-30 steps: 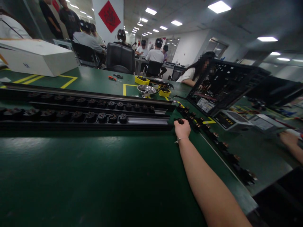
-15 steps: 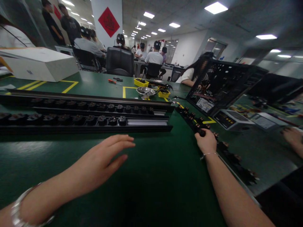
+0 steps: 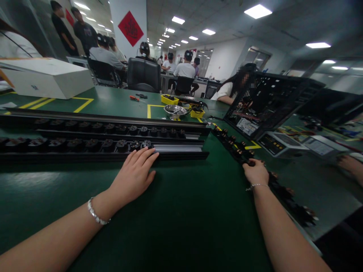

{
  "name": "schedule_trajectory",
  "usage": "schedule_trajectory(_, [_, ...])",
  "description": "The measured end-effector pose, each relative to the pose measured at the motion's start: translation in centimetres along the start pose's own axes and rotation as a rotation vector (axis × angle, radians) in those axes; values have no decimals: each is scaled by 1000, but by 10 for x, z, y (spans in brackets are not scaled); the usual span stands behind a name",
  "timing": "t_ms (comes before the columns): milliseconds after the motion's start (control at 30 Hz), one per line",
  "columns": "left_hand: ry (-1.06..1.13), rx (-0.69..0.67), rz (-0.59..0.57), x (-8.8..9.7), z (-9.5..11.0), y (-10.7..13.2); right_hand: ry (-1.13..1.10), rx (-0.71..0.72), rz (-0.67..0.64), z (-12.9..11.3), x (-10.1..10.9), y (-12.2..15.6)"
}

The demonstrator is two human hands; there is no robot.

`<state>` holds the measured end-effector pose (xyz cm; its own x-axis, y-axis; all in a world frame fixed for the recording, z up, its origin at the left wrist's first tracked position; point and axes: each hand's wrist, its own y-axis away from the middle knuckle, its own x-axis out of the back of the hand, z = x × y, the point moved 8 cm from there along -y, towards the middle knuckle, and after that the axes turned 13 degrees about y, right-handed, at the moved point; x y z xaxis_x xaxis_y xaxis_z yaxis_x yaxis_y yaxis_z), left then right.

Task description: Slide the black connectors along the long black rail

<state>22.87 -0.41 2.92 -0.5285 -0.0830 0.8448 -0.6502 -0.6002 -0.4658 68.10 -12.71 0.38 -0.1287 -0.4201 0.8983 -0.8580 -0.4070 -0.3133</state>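
My left hand (image 3: 135, 175) lies with fingers stretched over the near edge of a long black channel (image 3: 181, 154), close to the end of its row of round black socket modules (image 3: 121, 145). Nothing is gripped in it. A second, similar channel (image 3: 159, 123) runs behind, also holding a row of modules. On the right, my right hand (image 3: 257, 174) is closed around a dark socket module (image 3: 251, 163). It sits within a slanting line of black modules with copper contacts (image 3: 239, 152); whether this one is lifted from the line I cannot tell.
An open computer case (image 3: 272, 102) stands at the back right, with a power supply (image 3: 283, 142) beside it. Behind the channels are a metal bowl (image 3: 175, 110), yellow trays (image 3: 169, 99) and a screwdriver (image 3: 135, 98). A white box (image 3: 51, 77) occupies the left. Another person's hand (image 3: 350, 166) is at far right.
My left hand has moved forward from above the table onto the channel's near edge. My right hand has shifted slightly right and nearer along the line of modules, still closed.
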Motion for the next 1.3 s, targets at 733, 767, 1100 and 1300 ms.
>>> schedule_trajectory(733, [110,41,8,-3,-1,-8,-152,741,322,-151,49,104])
schedule_trajectory(767, [117,40,9,-4,-1,-7,-201,825,290,-173,47,120])
schedule_trajectory(1100, [253,160,224,12,-16,-6,-459,922,-183,-338,12,220])
schedule_trajectory(1300, [199,349,277,19,-34,-7,-326,912,-106,-331,13,227])
